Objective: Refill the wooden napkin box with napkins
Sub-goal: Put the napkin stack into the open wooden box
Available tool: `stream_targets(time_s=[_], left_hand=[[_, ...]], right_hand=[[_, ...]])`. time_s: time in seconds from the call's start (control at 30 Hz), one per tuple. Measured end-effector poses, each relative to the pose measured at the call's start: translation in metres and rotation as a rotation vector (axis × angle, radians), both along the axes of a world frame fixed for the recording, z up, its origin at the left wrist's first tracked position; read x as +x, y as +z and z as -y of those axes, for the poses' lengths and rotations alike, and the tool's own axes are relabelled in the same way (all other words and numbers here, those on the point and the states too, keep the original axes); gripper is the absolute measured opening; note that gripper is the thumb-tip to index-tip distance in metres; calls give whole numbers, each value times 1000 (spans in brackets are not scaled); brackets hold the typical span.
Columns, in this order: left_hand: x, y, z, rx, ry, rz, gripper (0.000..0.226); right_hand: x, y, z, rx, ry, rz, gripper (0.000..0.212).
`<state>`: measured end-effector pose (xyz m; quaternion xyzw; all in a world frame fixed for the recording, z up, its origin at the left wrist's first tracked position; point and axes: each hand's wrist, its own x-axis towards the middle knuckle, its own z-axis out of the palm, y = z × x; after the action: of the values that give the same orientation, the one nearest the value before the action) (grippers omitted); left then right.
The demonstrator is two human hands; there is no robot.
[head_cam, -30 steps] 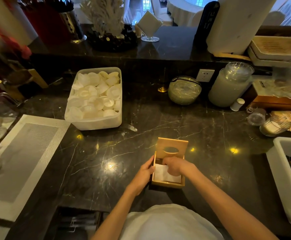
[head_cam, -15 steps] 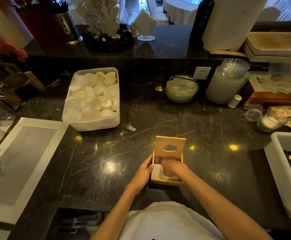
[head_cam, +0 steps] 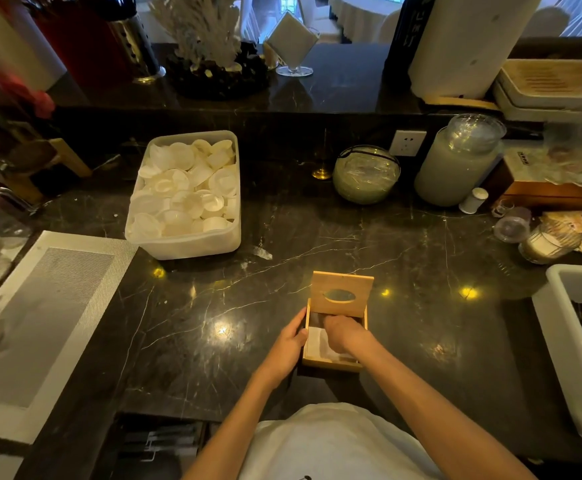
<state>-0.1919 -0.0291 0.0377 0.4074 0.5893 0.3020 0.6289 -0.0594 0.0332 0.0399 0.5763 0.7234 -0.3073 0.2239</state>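
Two hands are at the wooden napkin box (head_cam: 335,341), which sits on the dark tabletop (head_cam: 185,323) close to me with its lid (head_cam: 341,293) tipped up. My left hand (head_cam: 288,346) lies flat on the box's left wall and keeps it steady. My right hand (head_cam: 346,333) is curled inside, pushing down on the white napkins (head_cam: 315,342). I think I am packing them in. Next I should pull my right hand out and shut the lid.

One wooden napkin box (head_cam: 338,363); two hands; two white tubs.
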Motion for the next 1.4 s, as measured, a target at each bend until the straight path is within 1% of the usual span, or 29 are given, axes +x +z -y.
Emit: stream_targets(time_s=[0.1,0.23,0.3,0.47,0.57,0.77,0.97,1.1,1.17,1.2,1.27,1.3,1.37,1.4], left_hand=[[0,-2,0,-10,7,-5,48],[-1,-2,-1,-12,13,21,48],[0,-2,-1,-11,19,30,49],[0,-2,-1,-2,15,43,48],[0,-1,0,-3,12,46,48],[0,-2,1,6,19,54,48],[0,-4,0,-6,11,44,45],[-1,-7,1,16,0,22,44],[-1,-9,1,62,-10,-33,46],[0,-11,1,74,-4,-79,44],[3,-9,2,109,-13,-174,33],[4,-9,2,130,-54,-228,29],[6,-5,-1,124,-221,-353,29],[6,-6,-6,103,-334,-442,30]], right_hand=[[-2,-2,3,30,21,41,33],[-6,-3,9,29,53,135,59],[-6,-3,12,15,79,150,66],[-5,-3,14,65,37,117,63],[-4,-3,15,89,50,79,55],[-6,-2,15,87,21,-4,50],[-2,0,16,68,6,-49,48],[-1,5,19,53,-7,-57,54],[1,12,22,54,-14,-110,53],[5,18,25,61,-43,-174,50],[17,30,30,119,-119,-315,41],[26,36,34,190,-141,-337,36],[49,45,39,376,-134,-247,29],[60,47,40,410,-132,-178,31]])
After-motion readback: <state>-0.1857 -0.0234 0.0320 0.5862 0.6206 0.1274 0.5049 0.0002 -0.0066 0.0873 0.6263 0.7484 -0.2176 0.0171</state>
